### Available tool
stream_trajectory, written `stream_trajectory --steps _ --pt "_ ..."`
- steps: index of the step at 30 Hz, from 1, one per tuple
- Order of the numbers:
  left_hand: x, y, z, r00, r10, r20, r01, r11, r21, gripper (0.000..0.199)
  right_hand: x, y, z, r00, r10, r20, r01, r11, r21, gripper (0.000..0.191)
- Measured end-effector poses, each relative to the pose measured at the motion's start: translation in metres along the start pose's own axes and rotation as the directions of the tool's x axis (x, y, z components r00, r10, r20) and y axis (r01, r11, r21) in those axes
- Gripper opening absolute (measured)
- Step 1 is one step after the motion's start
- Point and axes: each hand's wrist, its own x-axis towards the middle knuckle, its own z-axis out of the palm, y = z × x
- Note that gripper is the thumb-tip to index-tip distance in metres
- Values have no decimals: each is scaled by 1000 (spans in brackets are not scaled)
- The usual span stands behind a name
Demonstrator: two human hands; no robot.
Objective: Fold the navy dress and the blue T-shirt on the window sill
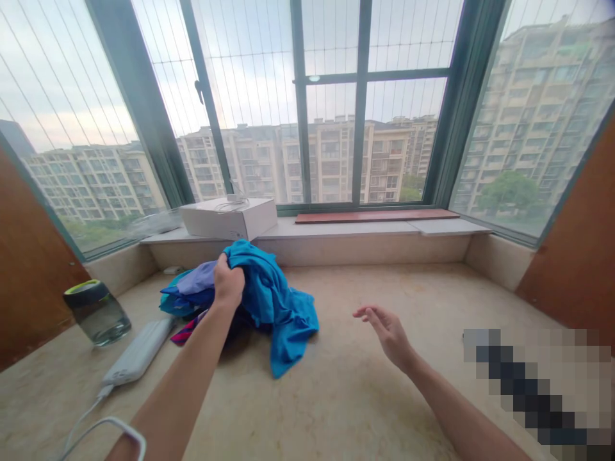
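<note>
A bright blue cloth [271,291] hangs in folds from my left hand [229,282], whose fingers are closed on its upper left part. Its lower end spreads on the stone ledge. Behind and beside my left hand lie more crumpled clothes, with a lavender piece [198,279] and a red and purple striped piece [185,333] partly hidden by my forearm. To the right of the blue cloth, my right hand [384,326] is held over the ledge, fingers apart and slightly bent, touching no cloth.
A dark-lidded bottle [98,314] and a white power bank [139,351] with a cable stand at the left. A white box [229,218] sits on the windowsill [336,228], beside a reddish board [377,216]. A pixelated patch covers the lower right.
</note>
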Motion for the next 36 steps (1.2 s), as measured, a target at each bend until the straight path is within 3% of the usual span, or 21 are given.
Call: stream_trajectory --steps 2,4,7,9,10,12,16,21,25,28,31,36 --pt "9 -10 -15 994 88 58 -103 909 404 47 -3 3 3 998 6 62 -3 999 -47 45" --pt "0 -22 -24 956 123 266 -272 711 648 59 -7 6 5 991 4 131 11 993 -119 44" --pt "-34 -42 -22 821 28 570 -495 532 687 76 -11 9 9 975 7 221 36 981 -191 43" --pt "-53 -58 -16 744 -15 668 -589 456 667 77 -13 10 11 968 0 252 54 977 -205 42" --pt "-58 -67 -14 731 -19 683 -611 427 666 75 -14 11 11 967 -9 256 65 975 -211 41" --pt "-57 -83 -12 743 -3 669 -614 397 683 68 -14 12 12 966 -26 259 87 970 -226 39" --pt "-33 -105 -14 798 28 601 -542 470 697 62 -11 16 11 964 -24 266 96 961 -260 38" --pt "-21 -100 0 870 42 492 -403 636 658 64 -5 22 5 976 33 213 28 961 -276 41" --pt "-29 -90 15 875 44 482 -391 651 651 73 -1 21 1 980 100 174 -45 954 -297 45" --pt "-43 -81 21 869 61 490 -400 670 626 65 -2 19 0 979 108 170 -50 947 -316 46" --pt "-64 -68 27 805 136 578 -484 713 507 45 -3 19 1 984 70 162 -15 949 -314 45" --pt "-108 -41 34 555 294 778 -707 660 255 34 -2 20 -2 986 45 160 17 930 -368 43"
